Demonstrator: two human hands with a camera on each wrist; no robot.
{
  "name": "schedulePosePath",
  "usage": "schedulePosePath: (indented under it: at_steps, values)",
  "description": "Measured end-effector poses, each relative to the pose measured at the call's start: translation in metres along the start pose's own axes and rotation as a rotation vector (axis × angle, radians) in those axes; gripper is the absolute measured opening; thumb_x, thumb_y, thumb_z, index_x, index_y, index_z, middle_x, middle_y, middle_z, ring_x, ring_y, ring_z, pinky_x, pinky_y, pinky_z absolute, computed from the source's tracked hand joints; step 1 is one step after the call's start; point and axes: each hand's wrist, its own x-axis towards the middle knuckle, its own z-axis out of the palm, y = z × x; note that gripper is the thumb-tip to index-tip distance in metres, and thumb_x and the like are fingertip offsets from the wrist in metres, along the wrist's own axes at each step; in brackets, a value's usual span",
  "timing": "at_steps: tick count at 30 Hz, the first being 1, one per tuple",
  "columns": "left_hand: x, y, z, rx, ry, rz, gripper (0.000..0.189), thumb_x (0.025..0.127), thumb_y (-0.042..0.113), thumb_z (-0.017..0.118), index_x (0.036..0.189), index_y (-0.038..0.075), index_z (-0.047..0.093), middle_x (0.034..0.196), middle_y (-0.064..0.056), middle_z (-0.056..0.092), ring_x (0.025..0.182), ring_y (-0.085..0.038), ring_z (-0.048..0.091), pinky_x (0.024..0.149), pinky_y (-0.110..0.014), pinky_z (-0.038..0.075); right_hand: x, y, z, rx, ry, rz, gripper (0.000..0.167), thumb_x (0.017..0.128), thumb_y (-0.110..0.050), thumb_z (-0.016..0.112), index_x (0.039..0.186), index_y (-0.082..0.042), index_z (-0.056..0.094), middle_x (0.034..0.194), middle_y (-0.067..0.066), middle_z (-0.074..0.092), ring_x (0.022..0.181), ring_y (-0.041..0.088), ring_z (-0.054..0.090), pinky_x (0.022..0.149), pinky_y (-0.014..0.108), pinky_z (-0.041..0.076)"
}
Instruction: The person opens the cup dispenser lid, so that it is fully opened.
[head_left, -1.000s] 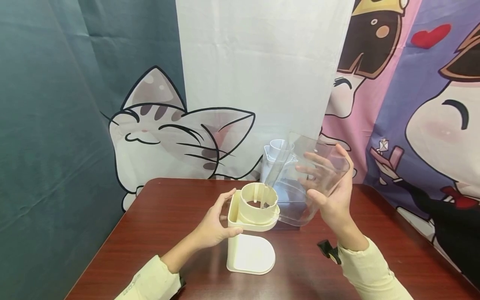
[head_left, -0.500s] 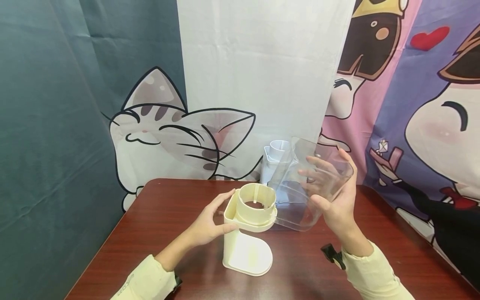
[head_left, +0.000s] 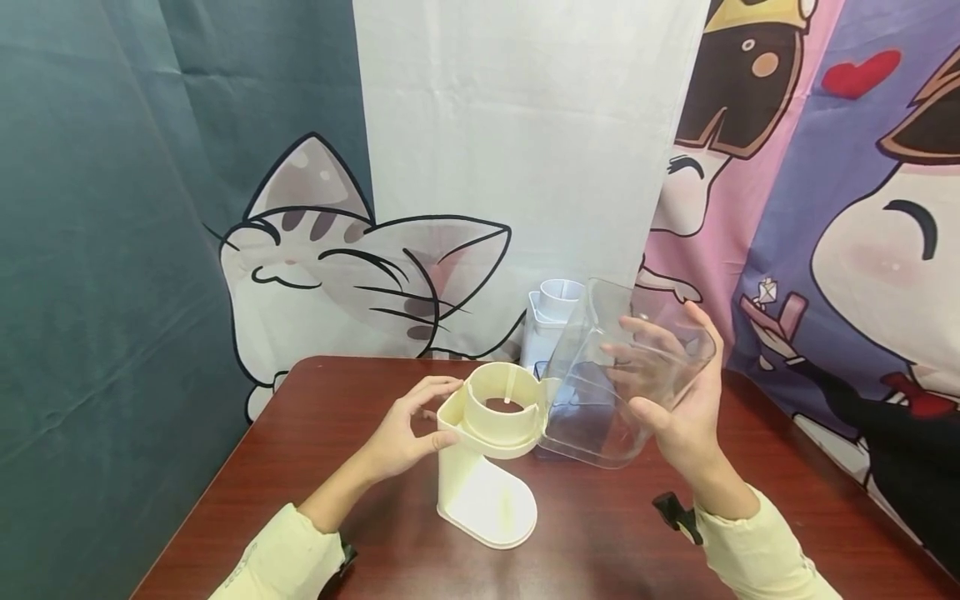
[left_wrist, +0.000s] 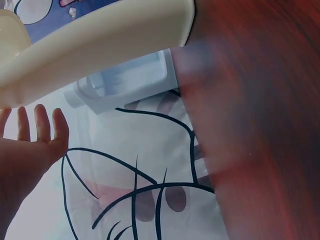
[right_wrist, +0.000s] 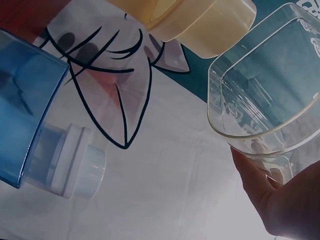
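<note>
In the head view, a cream plastic dispenser stand has a round collar on top and a rounded base plate below. My left hand grips its upper back edge, thumb on the near side. The left wrist view shows fingertips of that hand against the stand's body. My right hand holds a clear plastic container, tilted, just right of the collar. Through its wall the fingers are visible, spread behind it. In the right wrist view, the container has its open rim toward the camera.
Behind the clear container stands a pale blue dispenser of similar shape, with a blue transparent box in front of it. They are at the back of the dark red table. Printed curtains hang close behind.
My left hand has carried the stand a little left. The clear container in my right hand has shifted right and slightly down, so it overlaps the collar less.
</note>
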Motion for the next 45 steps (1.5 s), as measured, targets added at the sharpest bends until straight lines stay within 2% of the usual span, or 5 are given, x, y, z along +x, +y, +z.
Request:
schedulePosePath:
  at_steps: [12,25,30,37,45]
  values:
    - [0.001,-0.01,-0.009,-0.019,0.077,0.053,0.047,0.086,-0.006,0.07,0.13,0.001,0.059,0.127,-0.016,0.061,0.104,-0.013,0.062,0.075,-0.036,0.055,-0.003,-0.003,-0.002,-0.045,-0.032,0.008,0.095,0.075,0.008,0.08,0.148,-0.005,0.02,0.131,0.034,0.054,0.108,0.04,0.066,0.087,0.044,0.056]
    - [0.0,-0.02,-0.014,-0.109,0.293,-0.024,0.03,0.081,-0.014,0.073,0.109,-0.007,0.068,0.114,-0.015,0.066,0.096,-0.01,0.066,0.069,-0.027,0.055,-0.008,0.003,-0.001,-0.09,-0.047,0.013,0.096,0.077,0.001,0.082,0.148,-0.004,0.019,0.131,0.032,0.055,0.108,0.037,0.067,0.086,0.042,0.056]
    - [0.002,-0.019,-0.013,-0.026,0.353,-0.049,0.026,0.083,-0.009,0.072,0.109,-0.007,0.07,0.114,-0.021,0.066,0.094,-0.01,0.065,0.069,-0.027,0.054,-0.011,0.005,-0.002,-0.16,-0.048,0.027,0.096,0.078,-0.006,0.084,0.148,-0.004,0.019,0.131,0.031,0.056,0.107,0.035,0.067,0.084,0.039,0.057]
    - [-0.002,-0.008,-0.01,0.126,0.305,-0.081,0.043,0.087,0.007,0.07,0.13,0.006,0.064,0.13,-0.011,0.06,0.106,-0.03,0.06,0.081,-0.045,0.05,-0.017,0.008,-0.001,-0.199,-0.061,0.061,0.096,0.077,-0.002,0.082,0.149,-0.003,0.019,0.133,0.029,0.055,0.109,0.033,0.067,0.078,0.04,0.058]
    - [0.001,0.003,0.003,0.215,0.23,-0.188,0.083,0.076,0.029,0.081,0.148,0.012,0.043,0.145,-0.006,0.045,0.123,-0.029,0.053,0.093,-0.059,0.042,-0.025,0.015,0.001,-0.11,-0.104,0.107,0.098,0.077,0.007,0.079,0.151,-0.003,0.014,0.138,0.03,0.048,0.117,0.036,0.062,0.091,0.045,0.053]
